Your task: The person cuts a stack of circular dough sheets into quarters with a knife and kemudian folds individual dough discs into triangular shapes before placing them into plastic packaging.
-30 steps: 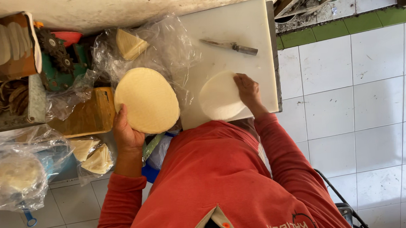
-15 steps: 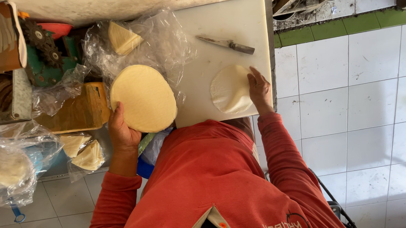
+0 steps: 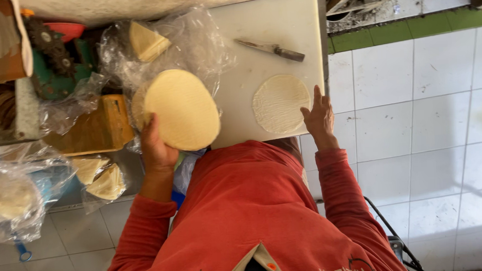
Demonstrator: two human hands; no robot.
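My left hand (image 3: 156,148) grips a stack of round pale yellow flatbreads (image 3: 182,108), held tilted above the left edge of a white cutting board (image 3: 268,24). One thin round flatbread (image 3: 280,103) lies flat on the board near its right edge. My right hand (image 3: 320,117) rests open at that flatbread's lower right rim, fingers spread, touching or almost touching it. A knife with a dark handle (image 3: 272,49) lies on the board beyond the single flatbread.
Crumpled clear plastic (image 3: 192,42) with a wedge of cut flatbreads (image 3: 145,41) sits left of the board. A wooden block (image 3: 95,129), bagged wedges (image 3: 100,178) and more bags lie further left. White tiled floor (image 3: 427,131) stretches to the right.
My right hand has slid off the single flatbread to its lower right rim, leaving it flat on the board. The stack in my left hand has stayed about where it was.
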